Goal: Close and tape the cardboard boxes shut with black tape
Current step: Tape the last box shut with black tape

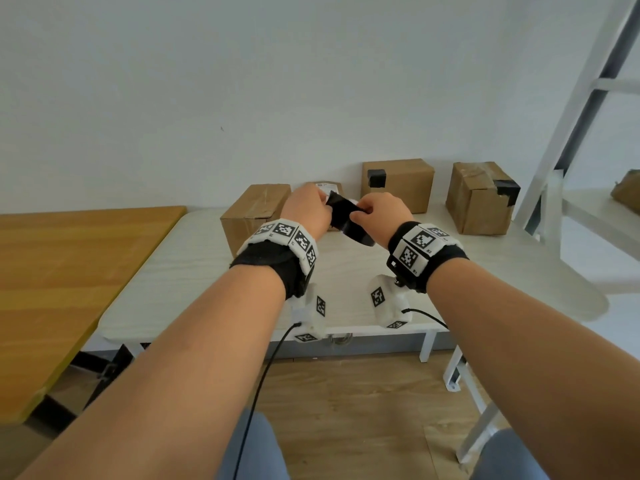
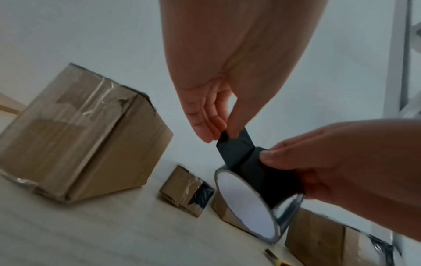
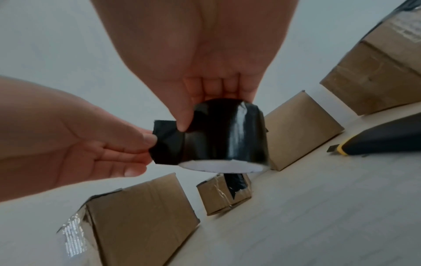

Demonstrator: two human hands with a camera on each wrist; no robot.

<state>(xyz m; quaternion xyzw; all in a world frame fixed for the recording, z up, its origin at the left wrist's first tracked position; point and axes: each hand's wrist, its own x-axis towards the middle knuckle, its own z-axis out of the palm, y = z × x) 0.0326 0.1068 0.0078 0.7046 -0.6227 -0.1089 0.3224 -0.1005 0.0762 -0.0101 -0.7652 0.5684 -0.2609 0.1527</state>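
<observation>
— Orange-brown wood, that is the tabletop at the left edge of the head view. Beside it is the pale white table, and the boxes stand at its far side, near the wall.

— Which box comes first from the left?

— A plain cardboard box, left of centre, with clear tape along its seam. Just right of it, mostly hidden behind the hands, is a small box with a white label on top. In the right wrist view this small box shows a strip of black tape on it.

— And the hands?

— The left hand is in the middle of the frame, above the table. Its thumb and fingers pinch the loose end of tape, which is peeled a little away from the roll. The right hand is just beside it. Its fingers are curled around the black tape roll and its thumb presses on the outer face. The roll is held in the air, touching no box.

— What is further right?

— A third box at the wall, with a black patch on its left corner. Then a fourth box, with black tape on its upper right corner. In the right wrist view a knife with a yellow and black handle lies on the table at the right edge. A white metal frame leans at the far right.
</observation>
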